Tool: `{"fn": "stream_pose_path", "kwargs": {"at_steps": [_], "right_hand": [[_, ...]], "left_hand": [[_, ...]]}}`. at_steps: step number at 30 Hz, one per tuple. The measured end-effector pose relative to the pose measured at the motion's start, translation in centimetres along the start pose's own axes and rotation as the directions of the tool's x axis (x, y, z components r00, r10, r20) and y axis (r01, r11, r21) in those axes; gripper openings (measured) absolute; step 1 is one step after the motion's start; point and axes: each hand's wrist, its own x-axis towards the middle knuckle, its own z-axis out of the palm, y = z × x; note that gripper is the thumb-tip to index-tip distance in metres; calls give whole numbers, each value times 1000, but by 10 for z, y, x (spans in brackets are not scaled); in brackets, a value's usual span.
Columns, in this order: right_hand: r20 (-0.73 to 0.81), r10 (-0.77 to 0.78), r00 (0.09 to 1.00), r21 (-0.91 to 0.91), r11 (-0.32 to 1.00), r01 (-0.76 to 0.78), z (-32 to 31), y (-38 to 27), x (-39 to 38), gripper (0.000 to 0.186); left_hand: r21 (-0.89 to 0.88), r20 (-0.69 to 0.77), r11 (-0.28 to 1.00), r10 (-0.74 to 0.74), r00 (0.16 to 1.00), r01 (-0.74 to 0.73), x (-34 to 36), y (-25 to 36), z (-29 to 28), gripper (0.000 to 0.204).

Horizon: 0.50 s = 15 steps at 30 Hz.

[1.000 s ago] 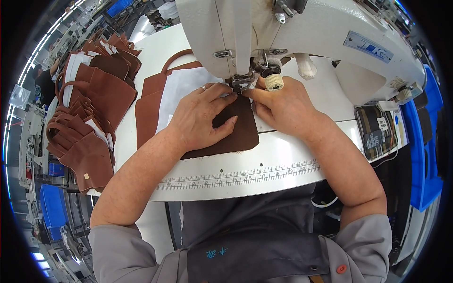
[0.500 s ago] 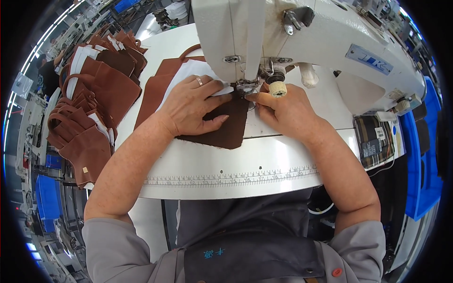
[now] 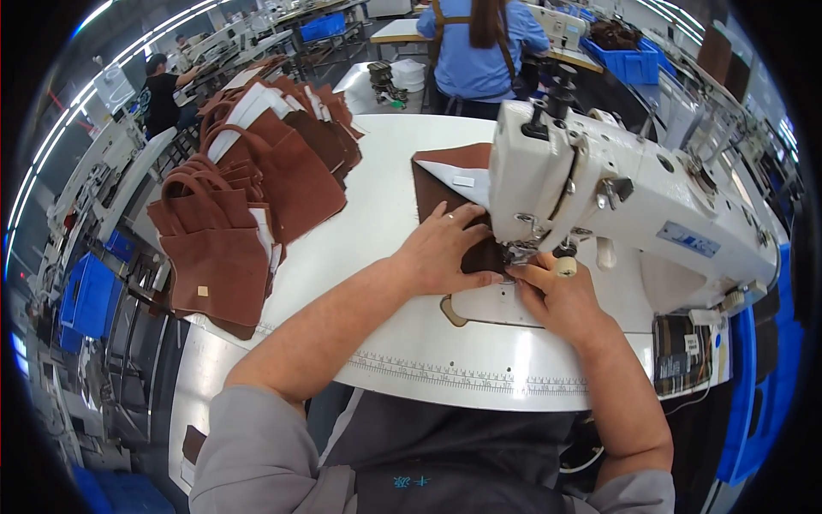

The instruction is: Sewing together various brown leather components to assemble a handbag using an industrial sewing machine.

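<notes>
A dark brown fabric piece [image 3: 437, 199] with a reddish-brown layer and a white lining [image 3: 462, 181] lies under the head of a white sewing machine [image 3: 634, 184]. My left hand [image 3: 445, 253] rests flat on it, fingers spread, its thumb pointing toward the presser foot [image 3: 518, 253]. Right beside the foot, my right hand [image 3: 561, 291] is closed, its forefinger at the piece's edge. Whatever lies between its fingertips is hidden. A cream knob [image 3: 566, 266] partly covers this hand. The needle point cannot be made out.
Reddish-brown bag pieces with handles [image 3: 218, 257] are heaped on the left of the white table [image 3: 390, 154]. A ruler strip [image 3: 479, 377] runs along the near edge. Plaid cloth [image 3: 682, 353] lies at the right, beside a blue bin [image 3: 743, 403]. A person in blue [image 3: 484, 51] sits beyond.
The brown piece has turned under the machine and now extends away from me, with its lining farther back. My left hand has turned with it. The view has shifted, showing more of the room.
</notes>
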Motion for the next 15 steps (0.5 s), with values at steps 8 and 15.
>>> {"fn": "stream_pose_path", "kwargs": {"at_steps": [8,15], "right_hand": [[3,7,1000,-1,1000,-7,-1,-2,3,22],[49,70,996,47,996,-72,10,-4,6,20]], "left_hand": [[-107,-4,986,129,992,-129,-6,19,11,15],[-46,29,996,73,997,-71,-10,18,19,14]]}}
